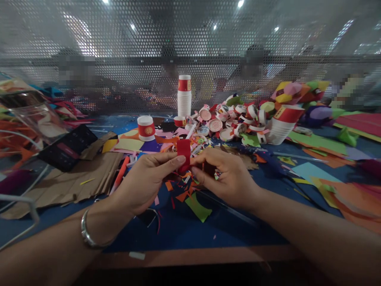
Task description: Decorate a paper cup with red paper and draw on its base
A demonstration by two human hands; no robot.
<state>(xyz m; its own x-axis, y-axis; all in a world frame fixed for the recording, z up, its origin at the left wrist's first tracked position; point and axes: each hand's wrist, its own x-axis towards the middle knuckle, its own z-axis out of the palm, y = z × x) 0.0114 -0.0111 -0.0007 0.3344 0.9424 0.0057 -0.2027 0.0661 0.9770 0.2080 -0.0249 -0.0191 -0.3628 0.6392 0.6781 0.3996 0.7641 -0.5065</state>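
A small piece of red paper (183, 149) stands upright between my hands, over the middle of the table. My left hand (143, 180), with a silver bracelet at the wrist, pinches it between thumb and fingers. From the other side my right hand (230, 178) is closed in a pinch at the paper's right edge; its fingertips partly hide what they grip. Colourful paper scraps (186, 186) lie on the blue tabletop below, with a green paper piece (199, 207) nearer to me. A red and white paper cup (145, 128) stands upside down beyond my left hand.
Farther back rise a stack of paper cups (184, 101), a heap of cut cup bottoms (216, 125) and a tilted cup stack (282, 127). A phone (67, 147) and cardboard (71, 180) lie left, coloured paper sheets (348, 190) right. A perforated metal screen (190, 43) closes off the back.
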